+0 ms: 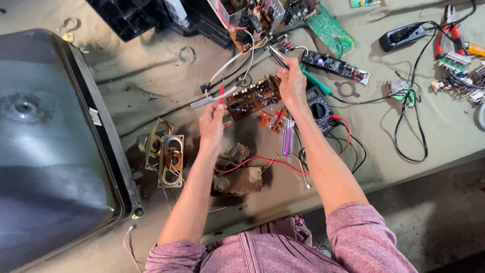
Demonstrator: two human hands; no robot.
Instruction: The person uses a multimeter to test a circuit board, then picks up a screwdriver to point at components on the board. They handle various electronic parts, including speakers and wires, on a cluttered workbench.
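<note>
The left hand [212,123] pinches a red probe [221,94] upright just beside the brown board [252,96]. The right hand [292,81] is closed round a metal tool [277,56] above that board's right end. The board sits mid-bench, a meter [319,108] touching its right, a screwdriver [288,136] nearer the front edge.
</note>
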